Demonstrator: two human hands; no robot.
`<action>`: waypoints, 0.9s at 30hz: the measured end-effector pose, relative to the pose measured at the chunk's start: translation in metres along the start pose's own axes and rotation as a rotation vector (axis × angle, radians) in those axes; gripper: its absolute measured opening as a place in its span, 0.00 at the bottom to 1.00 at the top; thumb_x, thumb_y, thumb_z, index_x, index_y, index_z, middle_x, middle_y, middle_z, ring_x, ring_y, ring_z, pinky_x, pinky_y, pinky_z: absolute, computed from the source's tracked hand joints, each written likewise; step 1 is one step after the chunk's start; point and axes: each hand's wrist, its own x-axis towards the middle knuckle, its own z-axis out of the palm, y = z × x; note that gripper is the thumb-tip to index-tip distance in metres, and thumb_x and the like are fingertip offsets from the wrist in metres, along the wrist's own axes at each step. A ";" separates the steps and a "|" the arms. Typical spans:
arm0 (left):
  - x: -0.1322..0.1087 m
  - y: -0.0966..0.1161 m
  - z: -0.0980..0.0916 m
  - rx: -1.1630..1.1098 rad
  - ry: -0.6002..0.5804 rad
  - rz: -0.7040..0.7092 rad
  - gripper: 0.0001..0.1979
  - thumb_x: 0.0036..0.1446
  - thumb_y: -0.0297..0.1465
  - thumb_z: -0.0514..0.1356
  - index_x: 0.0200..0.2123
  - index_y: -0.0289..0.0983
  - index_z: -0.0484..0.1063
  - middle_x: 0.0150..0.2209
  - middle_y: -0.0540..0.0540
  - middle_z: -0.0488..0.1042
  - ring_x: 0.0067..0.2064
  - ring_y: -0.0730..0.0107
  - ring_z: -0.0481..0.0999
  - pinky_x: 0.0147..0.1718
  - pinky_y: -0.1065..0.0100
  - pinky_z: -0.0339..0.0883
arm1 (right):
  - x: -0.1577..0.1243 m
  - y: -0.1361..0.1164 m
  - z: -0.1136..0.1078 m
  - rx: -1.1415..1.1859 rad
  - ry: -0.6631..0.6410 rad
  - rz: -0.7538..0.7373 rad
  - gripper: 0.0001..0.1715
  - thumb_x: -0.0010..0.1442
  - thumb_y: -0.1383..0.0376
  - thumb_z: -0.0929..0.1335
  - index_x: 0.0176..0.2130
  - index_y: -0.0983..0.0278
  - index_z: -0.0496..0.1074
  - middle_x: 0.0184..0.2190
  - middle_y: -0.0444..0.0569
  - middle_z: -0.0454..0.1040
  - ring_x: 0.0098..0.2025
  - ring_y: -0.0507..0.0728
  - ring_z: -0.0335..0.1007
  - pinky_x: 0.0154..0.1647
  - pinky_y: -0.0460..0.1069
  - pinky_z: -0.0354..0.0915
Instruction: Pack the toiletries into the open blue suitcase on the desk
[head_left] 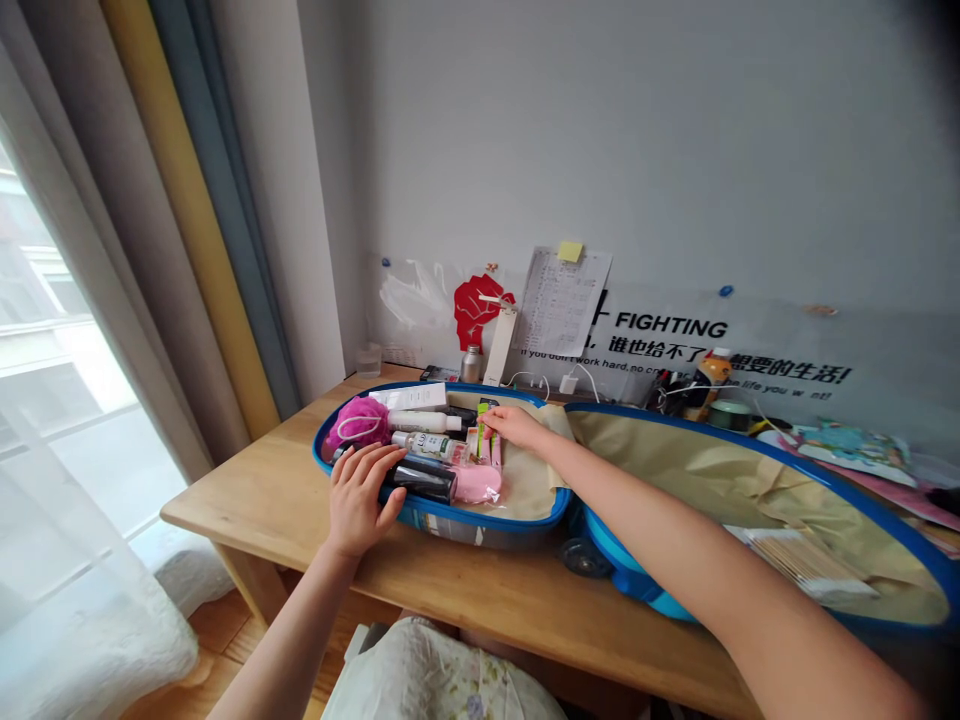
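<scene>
Wooden desk by the curtained window bore an open blue case full of toiletries. From my remote seat I saw the left hand lying flat, fingers spread, on a black bottle at the near rim, beside a pink puff. The right hand touched a green packet mid-case; I could not tell whether its fingers had closed on it.
</scene>
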 end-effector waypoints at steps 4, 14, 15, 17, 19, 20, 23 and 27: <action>0.000 0.000 0.000 0.000 -0.010 -0.010 0.20 0.64 0.41 0.48 0.52 0.40 0.70 0.50 0.43 0.77 0.52 0.56 0.73 0.57 0.54 0.54 | 0.001 0.001 0.002 -0.011 0.034 0.004 0.06 0.60 0.65 0.67 0.33 0.65 0.72 0.27 0.45 0.79 0.25 0.48 0.66 0.27 0.43 0.60; 0.000 -0.001 0.000 -0.001 -0.002 0.000 0.20 0.64 0.41 0.49 0.52 0.40 0.71 0.49 0.43 0.77 0.52 0.56 0.73 0.57 0.55 0.54 | 0.007 -0.014 0.014 -0.098 0.041 -0.036 0.04 0.58 0.67 0.69 0.36 0.66 0.74 0.29 0.46 0.79 0.27 0.48 0.70 0.27 0.41 0.62; 0.000 -0.001 0.000 0.000 0.002 -0.001 0.20 0.64 0.41 0.49 0.52 0.39 0.71 0.49 0.43 0.77 0.52 0.56 0.73 0.57 0.55 0.54 | 0.008 -0.014 0.015 -0.116 0.024 -0.033 0.05 0.58 0.67 0.69 0.36 0.66 0.74 0.28 0.46 0.79 0.27 0.48 0.71 0.27 0.41 0.62; 0.000 -0.001 0.000 0.000 0.001 -0.008 0.20 0.64 0.41 0.49 0.52 0.39 0.71 0.49 0.43 0.77 0.52 0.56 0.73 0.57 0.55 0.54 | 0.007 -0.014 0.018 -0.160 -0.007 -0.032 0.05 0.58 0.68 0.69 0.37 0.66 0.74 0.28 0.47 0.80 0.26 0.48 0.71 0.26 0.42 0.62; 0.000 0.000 0.000 -0.002 -0.009 -0.018 0.20 0.64 0.41 0.49 0.52 0.40 0.71 0.50 0.43 0.77 0.53 0.56 0.72 0.57 0.55 0.54 | 0.006 -0.015 0.019 -0.219 -0.029 -0.038 0.05 0.58 0.68 0.69 0.37 0.66 0.75 0.28 0.46 0.80 0.27 0.49 0.73 0.27 0.42 0.63; 0.000 0.000 0.000 -0.003 -0.013 -0.023 0.20 0.63 0.41 0.49 0.52 0.40 0.71 0.50 0.43 0.77 0.53 0.56 0.72 0.58 0.54 0.54 | 0.005 -0.016 0.019 -0.253 -0.038 -0.045 0.04 0.57 0.68 0.70 0.36 0.65 0.75 0.28 0.46 0.80 0.27 0.49 0.73 0.28 0.42 0.64; -0.001 0.000 0.000 -0.010 -0.013 -0.024 0.20 0.63 0.41 0.49 0.52 0.40 0.71 0.50 0.43 0.77 0.53 0.56 0.72 0.57 0.54 0.54 | 0.001 -0.021 0.017 -0.362 -0.048 -0.080 0.03 0.55 0.69 0.71 0.33 0.63 0.76 0.27 0.44 0.80 0.29 0.50 0.74 0.32 0.43 0.65; -0.001 -0.001 0.001 -0.014 -0.009 -0.020 0.20 0.63 0.41 0.49 0.52 0.40 0.71 0.50 0.43 0.77 0.53 0.56 0.72 0.57 0.54 0.54 | -0.003 -0.026 0.009 -0.468 -0.036 -0.121 0.04 0.55 0.68 0.70 0.33 0.62 0.77 0.29 0.43 0.80 0.31 0.50 0.74 0.33 0.43 0.64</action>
